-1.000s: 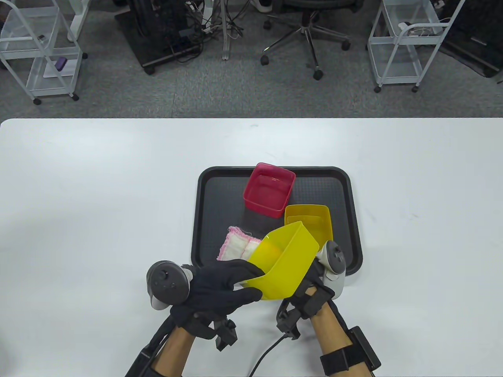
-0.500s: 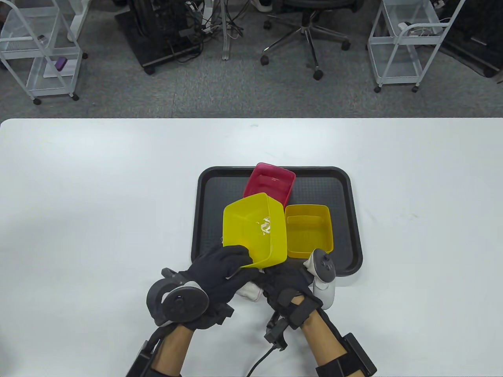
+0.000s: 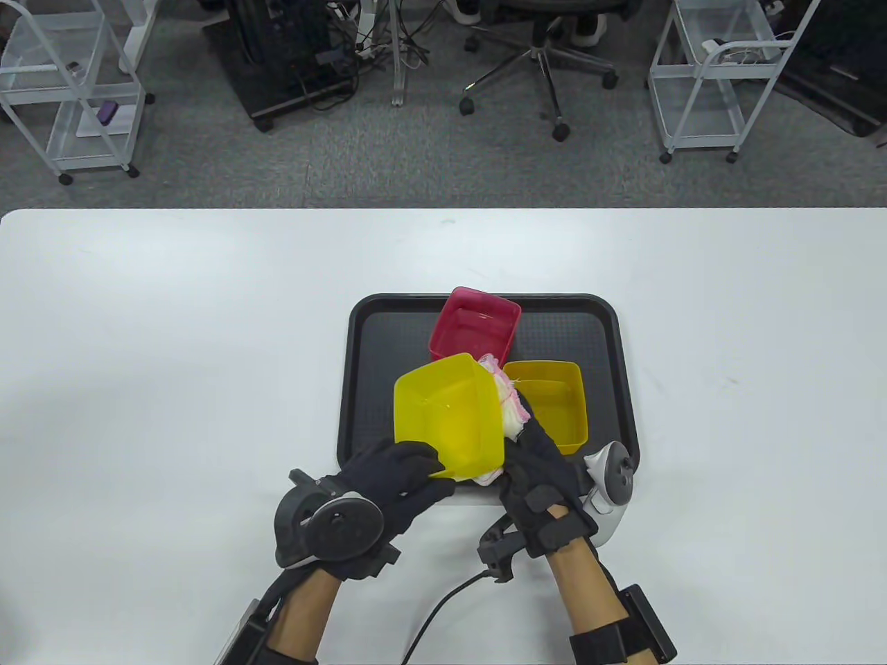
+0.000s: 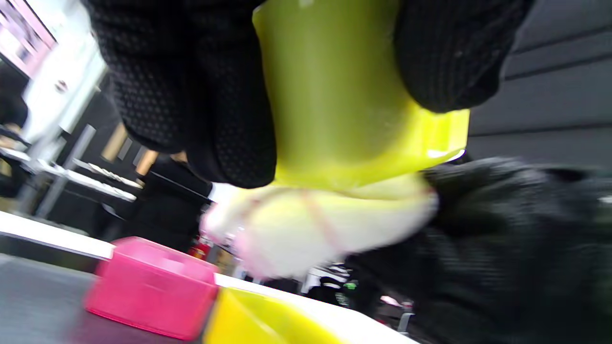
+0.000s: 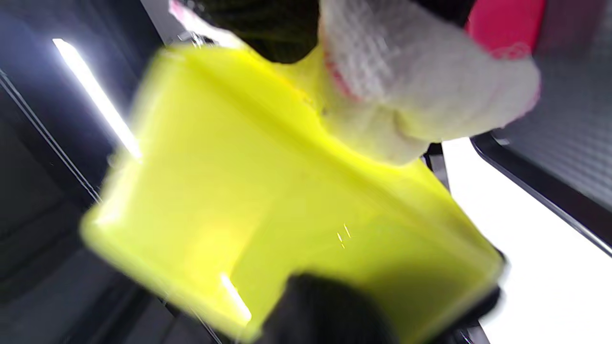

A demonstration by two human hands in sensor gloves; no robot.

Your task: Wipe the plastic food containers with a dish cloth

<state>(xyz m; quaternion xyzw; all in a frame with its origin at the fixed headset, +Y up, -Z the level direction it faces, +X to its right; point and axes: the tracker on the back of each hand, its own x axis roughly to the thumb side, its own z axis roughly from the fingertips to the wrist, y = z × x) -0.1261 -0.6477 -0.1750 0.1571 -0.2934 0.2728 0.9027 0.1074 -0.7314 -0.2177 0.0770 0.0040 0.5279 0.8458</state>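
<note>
A: Left side first, what's the left hand (image 3: 388,485) doing?
B: Gripping the near rim of the large yellow container (image 3: 449,419), thumb inside, fingers outside. In the left wrist view the black gloved fingers (image 4: 201,95) wrap the yellow wall (image 4: 334,95) from both sides. Container is lifted and tilted, opening up toward the camera, over the near-left part of the black tray (image 3: 367,360).

A: Cloth?
B: White dish cloth with pink edging (image 3: 509,409), pressed against the outer right wall of that container. The right hand (image 3: 540,471) holds it there, closed around the cloth, just right of the container. Right wrist view: cloth (image 5: 420,91) touching the yellow wall (image 5: 267,191), blurred.

A: Rest of the tray?
B: Pink container (image 3: 475,332) upright at the far middle, just behind the held one. Smaller yellow container (image 3: 554,409) upright to the right, partly behind the right hand. Both sit on the tray, which sits on the white table (image 3: 173,346).

A: Any labels, text?
B: None readable on containers, cloth or tray. Wrist views too blurred to tell.
</note>
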